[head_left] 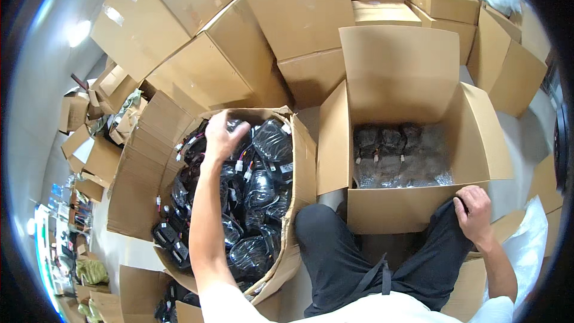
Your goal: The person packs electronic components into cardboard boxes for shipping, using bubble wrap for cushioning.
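Observation:
My left hand [220, 137] reaches into a big open cardboard box [302, 161] on my left, fingers closed around one of the clear plastic bags of black cables [270, 143] that fill it. My right hand [476, 209] rests on my right knee, against the near wall of a second open cardboard box [397, 206] in front of me. That box holds a low layer of the same bagged black cables [394, 155] over bubble wrap.
Sealed and open cardboard boxes [305, 12] are stacked behind and around both boxes. Flattened cartons [98, 161] and more bagged parts lie at the left. My dark trousers [335, 251] fill the lower middle. A white plastic bag [529, 239] lies at the right.

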